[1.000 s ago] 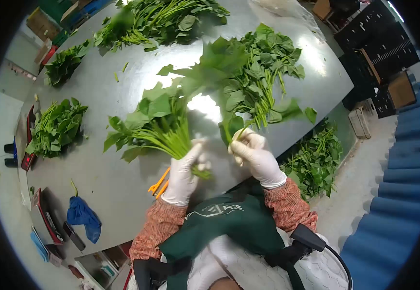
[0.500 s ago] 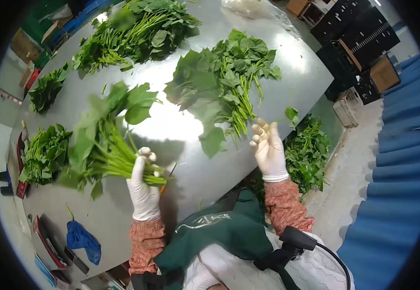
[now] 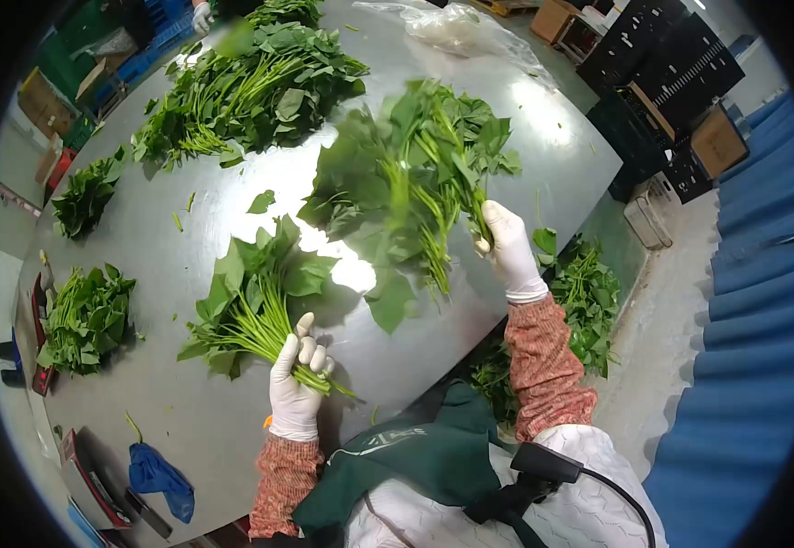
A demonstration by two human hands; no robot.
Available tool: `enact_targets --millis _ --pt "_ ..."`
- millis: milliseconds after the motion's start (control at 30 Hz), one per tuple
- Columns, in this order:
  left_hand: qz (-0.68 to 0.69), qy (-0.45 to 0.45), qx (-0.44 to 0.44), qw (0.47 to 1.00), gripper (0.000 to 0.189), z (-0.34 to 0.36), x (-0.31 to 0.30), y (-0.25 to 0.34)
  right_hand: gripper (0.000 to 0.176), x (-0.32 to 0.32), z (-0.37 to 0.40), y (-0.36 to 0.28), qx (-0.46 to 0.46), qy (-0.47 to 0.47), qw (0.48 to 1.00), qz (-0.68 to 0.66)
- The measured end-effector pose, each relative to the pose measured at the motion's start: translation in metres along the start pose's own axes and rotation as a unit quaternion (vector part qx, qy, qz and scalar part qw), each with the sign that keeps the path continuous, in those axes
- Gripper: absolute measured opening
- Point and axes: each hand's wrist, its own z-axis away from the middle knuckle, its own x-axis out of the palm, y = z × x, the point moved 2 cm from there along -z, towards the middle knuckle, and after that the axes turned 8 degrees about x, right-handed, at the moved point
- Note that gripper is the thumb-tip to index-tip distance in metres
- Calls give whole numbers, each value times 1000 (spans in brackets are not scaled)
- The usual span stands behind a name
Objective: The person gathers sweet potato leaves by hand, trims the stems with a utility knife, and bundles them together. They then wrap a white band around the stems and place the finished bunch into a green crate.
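Left hand (image 3: 298,388), white-gloved, curled round stem ends of held bunch (image 3: 255,315); bunch about 9 o'clock in view, over steel table (image 3: 223,429), leaves toward 10–11. Contact with tabletop: can't tell. Right hand (image 3: 509,245), also gloved, pinched narrow on leafy stems (image 3: 470,187) at near side of loose pile (image 3: 360,173), pile at 12; part motion-blurred.

Big heap (image 3: 260,87) at 11, another person's gloved hand (image 3: 201,18) just beyond it. Small bunches: upper one (image 3: 86,196) at 10, lower one (image 3: 86,320) at 9. Crumpled clear plastic (image 3: 470,32) at 12–1. Blue cloth (image 3: 161,479) at 8. More greens (image 3: 589,297) past table edge, 3 o'clock; blue curtain (image 3: 744,365) at 4.

Writing: pale print on green apron (image 3: 424,452), 6 o'clock, too folded and small to read. Cardboard box (image 3: 719,142) at 2, markings unreadable.
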Motion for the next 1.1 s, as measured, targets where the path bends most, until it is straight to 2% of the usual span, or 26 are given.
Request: enact_targets --millis 133,167,267,300,333,400,433,467,533,600,633,733,767,800,867,967,1067,1100 --pt "-18 -43 -20 999 21 -2 2 -5 33 -23 -4 20 101 22 989 -109" --pt "-31 -32 -12 999 14 -2 2 -5 32 -29 -5 25 122 51 986 -104" --pt "-37 -9 20 999 13 1 6 -1 34 -43 3 32 91 173 979 53" --pt "-23 -10 12 1000 11 2 6 2 31 -53 1 36 -65 302 915 261" --pt "-37 7 28 999 10 4 7 2 30 -57 1 41 -217 406 768 445" --pt "-61 35 61 996 8 3 12 -1 22 -39 17 9 -243 386 796 397" --pt "-51 30 57 997 7 4 14 -1 13 -21 24 -7 -245 344 823 381" --pt "-91 62 64 992 8 6 19 -2 11 -9 24 -11 -261 290 832 395" --pt "-167 118 83 975 10 9 32 -8 25 18 24 -7 -174 191 810 527" --pt "-175 77 86 978 12 12 29 -9 44 25 6 19 -36 116 744 657" --pt "-187 51 78 978 13 15 31 -6 40 23 1 25 -28 118 776 619" --pt "-204 24 85 975 11 21 33 4 33 15 13 13 -156 188 897 369" --pt "-205 28 90 974 10 21 28 7 26 18 24 -4 -86 157 953 243" --pt "-208 31 92 973 10 20 25 8 25 10 22 -8 -92 136 959 232" --pt "-179 30 85 980 7 15 23 7 18 9 45 -26 -14 91 990 107" --pt "-151 22 65 986 5 10 23 0 20 16 61 -33 -60 72 993 66" --pt "-157 25 44 986 5 13 30 -4 24 17 44 -5 -165 76 974 136" --pt "-163 29 46 985 5 15 31 -4 26 14 42 -1 -76 99 968 218"
